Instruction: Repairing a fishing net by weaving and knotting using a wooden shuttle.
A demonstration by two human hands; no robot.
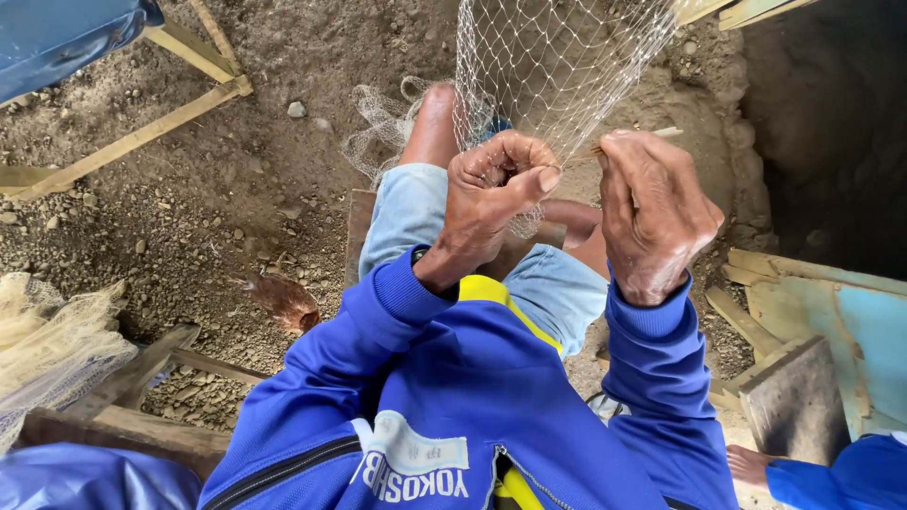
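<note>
Head view: left hand point(496, 179) pinches the soft, light net point(557, 57); right hand point(652, 212) fingers grip a thin stick point(666, 133); hold near knots.

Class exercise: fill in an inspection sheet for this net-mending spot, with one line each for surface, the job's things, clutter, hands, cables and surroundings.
Surface: bare ground of dirt and small stones.
Job's things: a pale mesh net hangs in front of the person; a thin light stick shows past the right hand.
Clutter: a dry brown leaf on the dirt; a second bundle of netting at the left edge.
Hands: left hand is closed on the net's lower mesh; right hand is curled around the stick.
Cables: nothing seen.
Surroundings: wooden slats upper left, a light blue board at right, another person's bare foot bottom right.
</note>
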